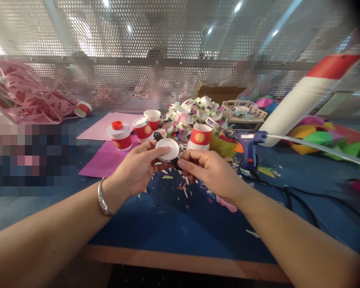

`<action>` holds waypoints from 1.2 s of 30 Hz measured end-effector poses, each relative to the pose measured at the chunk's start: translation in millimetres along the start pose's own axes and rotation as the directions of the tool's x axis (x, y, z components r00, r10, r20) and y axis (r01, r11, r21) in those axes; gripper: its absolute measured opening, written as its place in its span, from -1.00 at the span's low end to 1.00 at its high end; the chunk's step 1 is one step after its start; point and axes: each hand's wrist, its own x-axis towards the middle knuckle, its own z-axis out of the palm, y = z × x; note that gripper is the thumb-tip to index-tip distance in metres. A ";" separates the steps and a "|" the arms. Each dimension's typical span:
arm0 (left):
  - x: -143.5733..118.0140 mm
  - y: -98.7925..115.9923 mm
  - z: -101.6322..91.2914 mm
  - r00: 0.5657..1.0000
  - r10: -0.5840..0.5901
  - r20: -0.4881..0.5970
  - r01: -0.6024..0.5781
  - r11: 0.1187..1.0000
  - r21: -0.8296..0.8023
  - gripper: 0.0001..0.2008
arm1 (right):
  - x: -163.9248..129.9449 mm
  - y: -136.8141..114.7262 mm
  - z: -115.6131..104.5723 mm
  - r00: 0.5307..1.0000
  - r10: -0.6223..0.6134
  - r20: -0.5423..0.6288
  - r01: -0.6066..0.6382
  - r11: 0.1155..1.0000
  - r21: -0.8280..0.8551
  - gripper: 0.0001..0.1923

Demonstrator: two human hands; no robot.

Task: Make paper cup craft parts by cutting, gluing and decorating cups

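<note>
Disc (170, 143), white and round with a thin rim, is held up over the middle of the blue table (180, 228); whether it's a lid or the end of a cup can't really be told. It's pinched by the left hand (141, 164), thumb laid on the face and fingers tucked behind, and a silver bracelet (103, 198) is worn on that wrist. Black stuff is seen poking out at the disc's upper left, and a black piece (176, 163) at its lower right is pinched between thumb and fingers of the right hand (211, 172). Whether it's all one part can't be made out, tbh, since the middle is hidden.

Just beyond the right hand, an emblem cup (200, 137) in red and white is stood upright. Over to the left, three more are grouped near a purple sheet (94, 166) and a pink sheet (100, 125), one of them, the lidded cup (121, 142), topped with a red cap (117, 125). Further back, a paper heap (195, 112) is piled up. On the right, a blue glue gun (249, 150) is set near a slanted white tube (294, 100) with a red end. The far side is lined by a perforated screen (180, 36).
</note>
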 end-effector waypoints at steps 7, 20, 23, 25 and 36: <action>-1.2 -0.7 -1.9 0.999 0.034 0.032 -0.035 0.999 0.022 -0.85 | 0.7 -0.9 0.8 1.000 -0.018 -0.005 0.018 1.000 -0.024 -0.66; 5.6 9.3 -5.5 0.984 0.168 -0.053 -0.166 0.985 0.045 -0.80 | 1.9 -0.5 -1.5 0.997 -0.035 -0.068 0.032 0.998 -0.049 -0.63; 7.8 11.7 -7.0 0.985 0.154 -0.074 -0.152 0.988 0.039 -0.83 | 2.1 -1.2 -5.4 0.986 -0.049 -0.159 0.042 0.998 -0.049 -0.64; 7.7 10.2 -7.4 0.991 0.120 -0.051 -0.118 0.992 0.032 -0.87 | 2.3 -1.1 -8.4 0.974 -0.054 -0.220 0.053 0.999 -0.014 -0.62; -7.8 -0.2 0.4 0.985 0.039 0.169 -0.100 0.922 0.373 -0.74 | 8.6 4.0 -25.0 0.968 -0.033 -0.251 0.027 0.999 -0.030 -0.52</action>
